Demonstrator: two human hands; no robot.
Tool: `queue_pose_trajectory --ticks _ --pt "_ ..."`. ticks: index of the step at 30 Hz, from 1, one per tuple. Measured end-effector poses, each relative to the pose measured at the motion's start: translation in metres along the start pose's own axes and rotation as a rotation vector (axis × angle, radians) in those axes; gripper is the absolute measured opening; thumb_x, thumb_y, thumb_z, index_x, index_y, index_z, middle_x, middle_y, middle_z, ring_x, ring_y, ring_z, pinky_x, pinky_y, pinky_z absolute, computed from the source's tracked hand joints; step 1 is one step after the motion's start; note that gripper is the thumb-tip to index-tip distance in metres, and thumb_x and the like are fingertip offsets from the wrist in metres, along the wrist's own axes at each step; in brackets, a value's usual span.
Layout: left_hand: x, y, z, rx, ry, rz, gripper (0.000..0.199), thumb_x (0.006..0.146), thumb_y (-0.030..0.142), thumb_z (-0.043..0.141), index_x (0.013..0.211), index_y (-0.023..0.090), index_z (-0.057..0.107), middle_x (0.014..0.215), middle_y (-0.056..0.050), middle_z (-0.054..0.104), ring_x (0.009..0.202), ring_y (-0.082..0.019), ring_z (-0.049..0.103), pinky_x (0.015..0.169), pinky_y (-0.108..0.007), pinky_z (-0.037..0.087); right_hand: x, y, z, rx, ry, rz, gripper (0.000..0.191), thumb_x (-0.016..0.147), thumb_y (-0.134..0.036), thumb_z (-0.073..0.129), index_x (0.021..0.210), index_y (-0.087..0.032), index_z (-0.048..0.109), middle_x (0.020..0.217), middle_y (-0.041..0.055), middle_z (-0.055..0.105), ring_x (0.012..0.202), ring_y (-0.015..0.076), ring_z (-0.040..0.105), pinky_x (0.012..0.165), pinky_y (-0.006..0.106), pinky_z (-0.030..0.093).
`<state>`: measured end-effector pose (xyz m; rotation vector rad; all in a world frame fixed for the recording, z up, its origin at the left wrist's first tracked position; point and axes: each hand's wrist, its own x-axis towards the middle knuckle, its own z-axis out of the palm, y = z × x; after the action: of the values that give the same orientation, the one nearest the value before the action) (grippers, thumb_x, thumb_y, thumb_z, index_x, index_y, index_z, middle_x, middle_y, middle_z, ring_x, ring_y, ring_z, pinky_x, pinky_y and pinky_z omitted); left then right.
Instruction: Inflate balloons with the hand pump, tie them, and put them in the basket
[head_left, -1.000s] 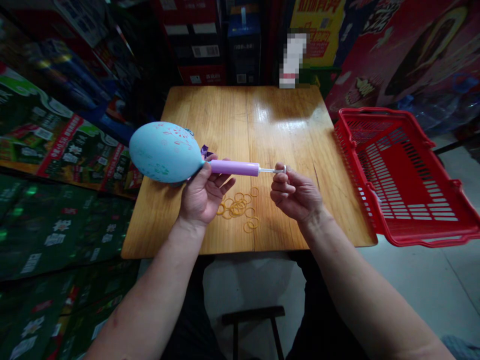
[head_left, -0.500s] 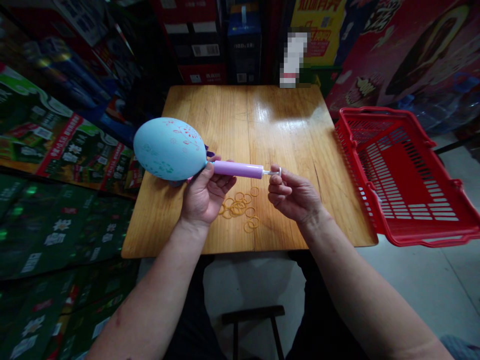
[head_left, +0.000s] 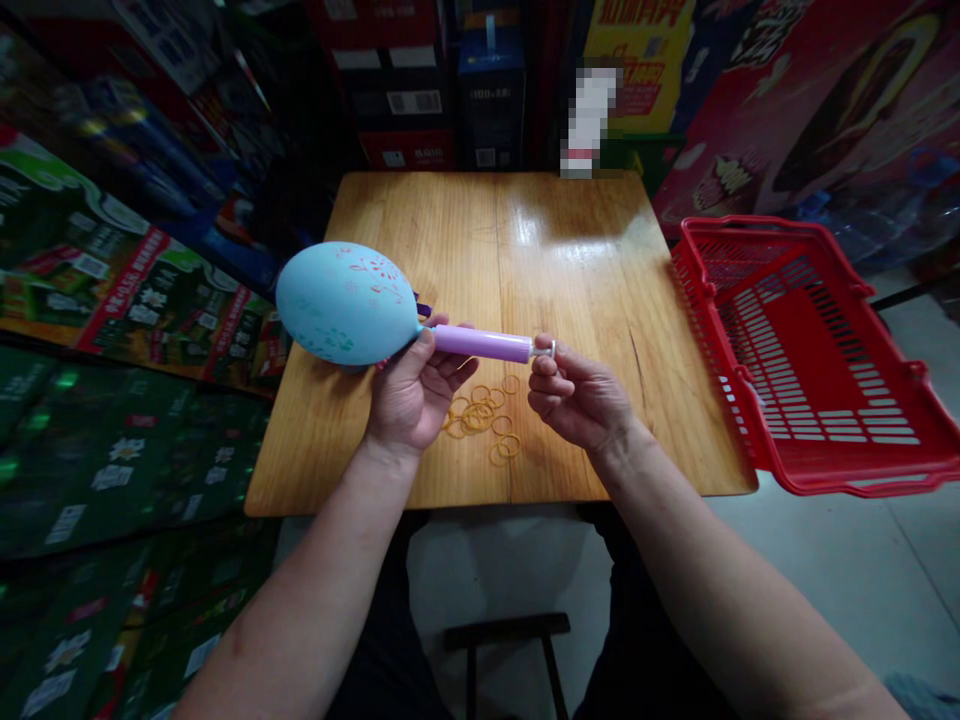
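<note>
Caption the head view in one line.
Left hand grips a purple pump bearing a blue balloon; right fingers pinch its plunger.

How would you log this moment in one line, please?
left hand: purple air pump, blue balloon attached | right hand: pump handle

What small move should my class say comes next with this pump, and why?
Probably pull the plunger handle back for another stroke: the right hand pinches it close to the end of the lilac pump barrel, so the pump sits pushed in, and the left hand steadies that barrel, with the blue balloon fitted on its nozzle.
</note>
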<state>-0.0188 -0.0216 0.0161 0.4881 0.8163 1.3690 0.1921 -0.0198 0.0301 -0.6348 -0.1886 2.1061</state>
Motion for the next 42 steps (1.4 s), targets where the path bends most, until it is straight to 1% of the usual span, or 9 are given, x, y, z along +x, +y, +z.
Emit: queue_pose_trajectory --ticks 4,8,11,19,24,28,32,36,42 --pt "0.004 0.006 -0.003 -0.009 -0.002 0.023 0.023 0.090 0.035 0.076 0.111 0.025 0.073 0.111 -0.007 0.080 0.103 -0.021 0.076 0.092 -0.035 0.061 -0.003 -0.011 -0.001 -0.001 0.006 -0.010 0.005 0.100 -0.017 0.062 0.100 -0.016 0.067 0.068 -0.0051 0.063 0.046 0.0024 0.041 0.046 0.014 0.040" --pt "0.005 0.010 -0.007 -0.021 0.037 0.068 0.023 0.091 0.037 0.076 0.110 0.025 0.074 0.112 -0.005 0.080 0.107 -0.021 0.075 0.092 -0.034 0.060 -0.004 -0.017 -0.003 0.030 0.001 -0.054 0.006 0.101 -0.017 0.060 0.098 -0.017 0.066 0.067 -0.0065 0.061 0.045 0.0015 0.039 0.047 0.013 0.039" --pt "0.002 0.007 -0.005 -0.022 0.017 0.056 0.025 0.092 0.037 0.075 0.113 0.025 0.073 0.114 -0.005 0.080 0.104 -0.021 0.075 0.090 -0.035 0.061 -0.003 -0.011 -0.003 0.007 0.008 -0.032 0.000 0.099 -0.019 0.065 0.099 -0.018 0.065 0.067 -0.0071 0.061 0.045 0.0022 0.039 0.047 0.013 0.039" --pt "0.000 -0.001 -0.001 0.008 0.013 0.006 0.027 0.090 0.039 0.076 0.113 0.025 0.072 0.112 -0.006 0.080 0.103 -0.020 0.076 0.092 -0.034 0.060 0.001 0.003 0.001 -0.005 -0.008 0.002 0.004 0.098 -0.019 0.068 0.100 -0.018 0.065 0.068 -0.0062 0.062 0.046 0.0027 0.041 0.046 0.014 0.040" --pt "0.004 0.003 -0.004 0.006 0.009 0.032 0.026 0.090 0.038 0.076 0.113 0.026 0.072 0.112 -0.006 0.080 0.106 -0.021 0.075 0.092 -0.034 0.060 -0.003 -0.010 0.001 -0.022 0.024 -0.006 0.002 0.099 -0.019 0.065 0.100 -0.017 0.067 0.068 -0.0059 0.061 0.046 0.0030 0.040 0.046 0.014 0.039" --pt "0.005 0.009 -0.008 -0.020 0.046 0.079 0.024 0.090 0.038 0.077 0.109 0.024 0.074 0.112 -0.006 0.080 0.105 -0.021 0.075 0.091 -0.032 0.060 -0.006 -0.021 -0.001 -0.017 0.034 -0.063 0.010 0.102 -0.018 0.059 0.095 -0.018 0.067 0.066 -0.0066 0.059 0.045 0.0026 0.036 0.045 0.014 0.037" --pt "0.003 0.009 -0.008 0.006 0.018 0.059 0.028 0.090 0.040 0.077 0.114 0.026 0.073 0.117 -0.006 0.079 0.106 -0.022 0.076 0.089 -0.033 0.061 -0.005 -0.012 0.000 -0.057 0.024 -0.073 0.003 0.099 -0.021 0.066 0.097 -0.019 0.067 0.066 -0.0072 0.060 0.045 0.0028 0.038 0.046 0.015 0.037" --pt "-0.002 0.005 -0.003 0.020 -0.008 0.020 0.027 0.091 0.039 0.077 0.114 0.026 0.073 0.115 -0.007 0.080 0.103 -0.022 0.076 0.088 -0.034 0.061 -0.002 0.000 0.002 -0.068 -0.001 -0.026 0.007 0.096 -0.021 0.071 0.100 -0.018 0.067 0.068 -0.0059 0.063 0.047 0.0034 0.041 0.046 0.016 0.038" --pt "0.000 0.001 -0.001 0.004 -0.010 0.033 0.023 0.090 0.036 0.076 0.112 0.027 0.073 0.112 -0.005 0.080 0.102 -0.021 0.076 0.090 -0.033 0.060 -0.001 0.000 0.002 -0.027 0.000 -0.022 0.006 0.096 -0.019 0.070 0.100 -0.016 0.067 0.068 -0.0050 0.063 0.047 0.0030 0.041 0.047 0.015 0.039"
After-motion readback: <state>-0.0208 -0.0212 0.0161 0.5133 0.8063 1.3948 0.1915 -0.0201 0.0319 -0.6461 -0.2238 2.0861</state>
